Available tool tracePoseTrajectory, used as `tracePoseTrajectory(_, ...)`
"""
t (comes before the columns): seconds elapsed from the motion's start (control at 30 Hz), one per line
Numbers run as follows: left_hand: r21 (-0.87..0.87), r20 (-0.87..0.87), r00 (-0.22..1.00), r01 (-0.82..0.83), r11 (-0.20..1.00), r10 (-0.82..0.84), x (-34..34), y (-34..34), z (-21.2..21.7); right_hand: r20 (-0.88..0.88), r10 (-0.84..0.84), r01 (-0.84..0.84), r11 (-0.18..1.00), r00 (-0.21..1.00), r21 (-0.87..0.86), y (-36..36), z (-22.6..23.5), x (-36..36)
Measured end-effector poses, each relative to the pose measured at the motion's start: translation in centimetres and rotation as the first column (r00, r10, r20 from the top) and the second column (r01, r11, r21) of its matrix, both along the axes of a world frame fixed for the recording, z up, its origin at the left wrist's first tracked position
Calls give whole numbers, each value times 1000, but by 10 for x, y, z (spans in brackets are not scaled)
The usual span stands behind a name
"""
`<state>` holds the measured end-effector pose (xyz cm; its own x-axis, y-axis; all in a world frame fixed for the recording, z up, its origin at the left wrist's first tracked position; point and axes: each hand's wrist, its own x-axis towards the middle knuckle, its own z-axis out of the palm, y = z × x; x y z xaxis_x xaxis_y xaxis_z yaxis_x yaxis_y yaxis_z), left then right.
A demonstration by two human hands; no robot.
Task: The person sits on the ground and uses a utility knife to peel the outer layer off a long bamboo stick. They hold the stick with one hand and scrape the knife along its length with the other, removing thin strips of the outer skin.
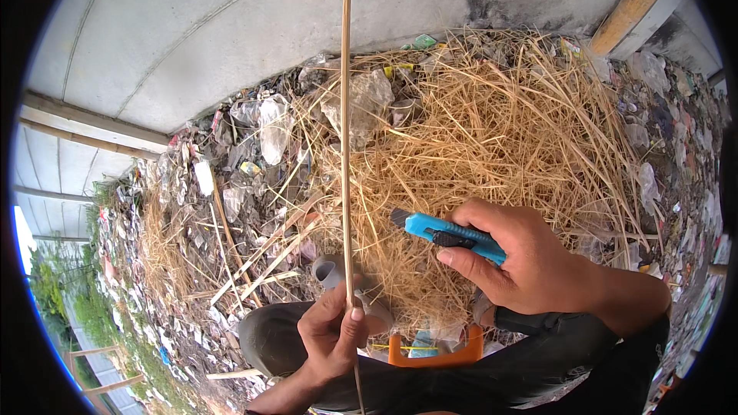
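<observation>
My left hand is closed, thumb and fingers pinching a long, thin, pale-brown stick near its lower part. The stick stands almost upright in the picture, running past the top edge and tapering below my fingers. In my right hand is a blue box cutter with a black slider. Its short dark blade is out and points left towards the stick, with a gap between them. A large heap of straw-like shavings lies on the ground beyond my hands.
Plastic scraps and litter cover the ground around the heap. A grey concrete wall curves along the far side, with a wooden post at right. Loose strips lie left. An orange plastic frame sits between my dark-trousered legs.
</observation>
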<state>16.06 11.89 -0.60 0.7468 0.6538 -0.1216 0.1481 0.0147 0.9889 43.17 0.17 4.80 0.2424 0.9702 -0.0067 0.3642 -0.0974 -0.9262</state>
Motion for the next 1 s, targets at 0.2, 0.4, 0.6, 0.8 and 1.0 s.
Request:
tracePoseTrajectory(0.2, -179, -25, 998, -64, 982, 60, -8, 9, 3, -11, -67, 66, 992, 998, -110, 14, -19, 9)
tracePoseTrajectory(0.4, -180, -61, 988, -151, 972, 142, -46, -2, 8, -41, 46, -57, 947, 998, -316, 13, -21, -12)
tracePoseTrajectory(0.6, -203, 126, 980, -124, 971, 151, -79, -8, 23, -75, 39, -53, 980, 996, -190, -7, -9, -63)
tracePoseTrajectory(0.8, -149, 259, 961, -58, 987, 96, -79, -3, 39, 206, 88, -92, 996, 975, 11, -21, 25, -89)
tracePoseTrajectory(1.0, -93, 346, 937, -24, 995, 55, -47, 12, 63, 112, -51, 51, 999, 992, 5, -41, 39, -106)
